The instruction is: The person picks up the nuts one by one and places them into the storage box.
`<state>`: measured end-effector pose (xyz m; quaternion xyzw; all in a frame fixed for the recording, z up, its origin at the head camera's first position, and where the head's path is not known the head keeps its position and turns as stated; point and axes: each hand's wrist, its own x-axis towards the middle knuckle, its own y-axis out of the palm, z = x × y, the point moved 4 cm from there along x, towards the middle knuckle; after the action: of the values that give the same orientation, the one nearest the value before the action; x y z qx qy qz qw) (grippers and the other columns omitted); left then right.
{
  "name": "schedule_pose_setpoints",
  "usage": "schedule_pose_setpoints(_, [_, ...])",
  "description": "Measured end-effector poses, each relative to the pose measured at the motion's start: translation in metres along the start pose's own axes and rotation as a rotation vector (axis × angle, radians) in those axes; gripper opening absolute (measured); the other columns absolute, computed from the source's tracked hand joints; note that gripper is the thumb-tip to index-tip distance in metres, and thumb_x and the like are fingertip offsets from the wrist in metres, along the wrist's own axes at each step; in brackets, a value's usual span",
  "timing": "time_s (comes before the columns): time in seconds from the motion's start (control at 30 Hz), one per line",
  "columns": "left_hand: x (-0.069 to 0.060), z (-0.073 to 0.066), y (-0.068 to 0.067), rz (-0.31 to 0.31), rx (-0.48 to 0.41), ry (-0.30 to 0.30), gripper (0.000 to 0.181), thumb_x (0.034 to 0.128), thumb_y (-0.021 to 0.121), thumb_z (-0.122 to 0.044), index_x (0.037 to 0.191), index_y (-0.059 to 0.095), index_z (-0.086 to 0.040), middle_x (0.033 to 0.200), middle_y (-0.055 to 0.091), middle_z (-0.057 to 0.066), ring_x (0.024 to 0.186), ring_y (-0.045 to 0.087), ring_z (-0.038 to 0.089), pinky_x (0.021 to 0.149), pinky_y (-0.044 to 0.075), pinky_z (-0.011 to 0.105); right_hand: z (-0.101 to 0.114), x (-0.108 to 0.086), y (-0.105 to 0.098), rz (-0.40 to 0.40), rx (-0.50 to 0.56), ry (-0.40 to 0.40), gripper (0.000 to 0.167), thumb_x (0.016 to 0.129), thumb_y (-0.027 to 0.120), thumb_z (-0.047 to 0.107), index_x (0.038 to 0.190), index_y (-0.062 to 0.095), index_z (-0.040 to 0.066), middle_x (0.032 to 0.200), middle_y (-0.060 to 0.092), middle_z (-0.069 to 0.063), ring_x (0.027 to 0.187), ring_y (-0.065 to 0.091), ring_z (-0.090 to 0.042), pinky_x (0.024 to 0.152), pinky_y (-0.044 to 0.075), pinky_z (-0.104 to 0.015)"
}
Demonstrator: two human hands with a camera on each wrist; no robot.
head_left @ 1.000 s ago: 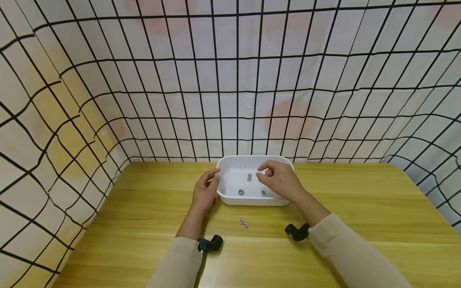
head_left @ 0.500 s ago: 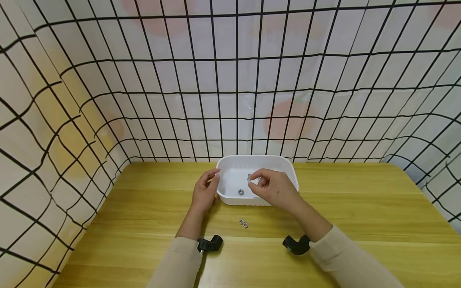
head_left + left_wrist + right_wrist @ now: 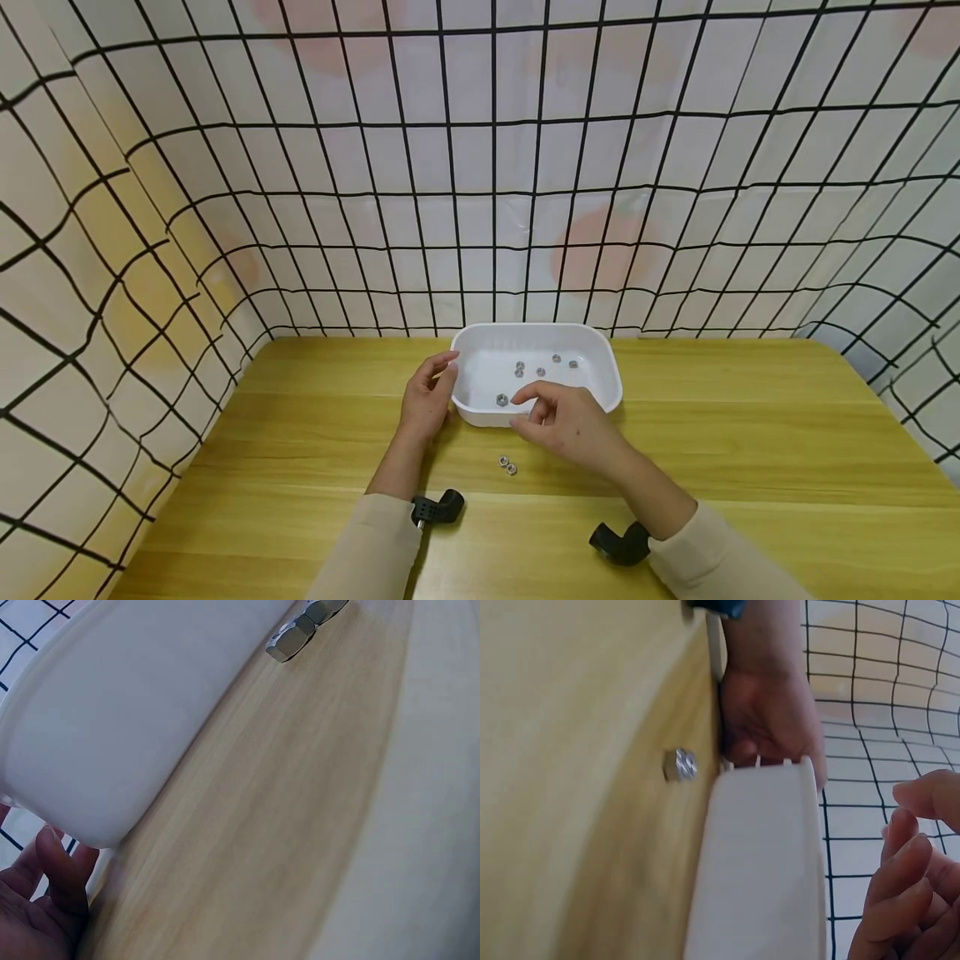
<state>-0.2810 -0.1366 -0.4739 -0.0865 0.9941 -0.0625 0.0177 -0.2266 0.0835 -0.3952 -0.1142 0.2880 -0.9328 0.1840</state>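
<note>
A white plastic tray (image 3: 487,367) stands on the wooden table with several metal hex nuts (image 3: 502,400) spread over its floor. My left hand (image 3: 427,400) is at the tray's left end, thumb and fingers against the outer wall and rim. The right hand (image 3: 573,425) hovers over the tray's front rim, thumb and index finger apart with nothing visible between them. On the table in front of the tray lie two more hex nuts (image 3: 507,465), side by side; the left wrist view shows these nuts (image 3: 292,637) close to the tray wall. Part of the tray's floor is hidden behind my right hand.
Black wire grid (image 3: 495,192) over a pale patterned sheet rises behind the table and along both sides. Each wrist carries a black camera mount (image 3: 621,543). The wooden tabletop (image 3: 750,433) extends to both sides of the tray.
The right hand has come from above the tray's right half toward its front rim, uncovering nuts at the back right. My left hand, the tray and the two nuts on the table stay put.
</note>
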Motion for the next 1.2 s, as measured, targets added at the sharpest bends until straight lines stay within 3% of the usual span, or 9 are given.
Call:
schedule_pose_setpoints(0.2, [0.0, 0.0, 0.0, -0.005, 0.0, -0.001, 0.03, 0.1038, 0.058, -0.033, 0.131, 0.067, -0.025, 0.14, 0.06, 0.007, 0.113, 0.061, 0.027, 0.052, 0.045, 0.023, -0.006, -0.012, 0.014, 0.104, 0.028, 0.001, 0.038, 0.088, 0.08, 0.019, 0.123, 0.067, 0.012, 0.076, 0.065, 0.005, 0.056, 0.052, -0.006, 0.05, 0.042, -0.02])
schedule_pose_setpoints(0.37, [-0.001, 0.001, -0.001, 0.001, -0.009, -0.002, 0.029, 0.1035, 0.058, -0.033, 0.13, 0.068, -0.027, 0.14, 0.06, 0.006, 0.114, 0.061, 0.028, 0.052, 0.045, 0.024, -0.016, -0.019, 0.024, 0.192, 0.049, 0.086, 0.049, 0.087, 0.081, 0.026, 0.131, 0.062, 0.016, 0.079, 0.064, 0.002, 0.057, 0.055, -0.01, 0.049, 0.043, -0.023])
schedule_pose_setpoints(0.47, [-0.001, 0.002, -0.001, 0.004, -0.008, -0.009, 0.028, 0.1033, 0.058, -0.033, 0.129, 0.068, -0.029, 0.14, 0.06, 0.005, 0.114, 0.062, 0.028, 0.052, 0.046, 0.024, -0.02, -0.021, 0.027, 0.218, 0.055, 0.104, 0.052, 0.088, 0.081, 0.028, 0.133, 0.06, 0.013, 0.08, 0.065, 0.001, 0.058, 0.057, -0.011, 0.05, 0.046, -0.024])
schedule_pose_setpoints(0.77, [0.0, 0.003, 0.0, 0.004, -0.002, -0.004, 0.028, 0.103, 0.058, -0.036, 0.129, 0.068, -0.03, 0.141, 0.06, 0.004, 0.113, 0.062, 0.027, 0.052, 0.046, 0.024, -0.035, -0.023, 0.034, 0.258, 0.09, 0.091, 0.042, 0.088, 0.081, 0.022, 0.124, 0.063, 0.01, 0.08, 0.066, 0.001, 0.061, 0.059, -0.011, 0.053, 0.05, -0.024])
schedule_pose_setpoints(1.2, [0.0, 0.002, 0.001, -0.001, 0.009, -0.008, 0.029, 0.1031, 0.058, -0.036, 0.13, 0.067, -0.031, 0.141, 0.059, 0.005, 0.109, 0.062, 0.027, 0.053, 0.046, 0.025, -0.051, -0.021, 0.042, 0.24, -0.071, 0.038, 0.019, 0.086, 0.082, 0.024, 0.102, 0.072, 0.019, 0.073, 0.064, 0.01, 0.065, 0.057, -0.006, 0.06, 0.046, -0.022])
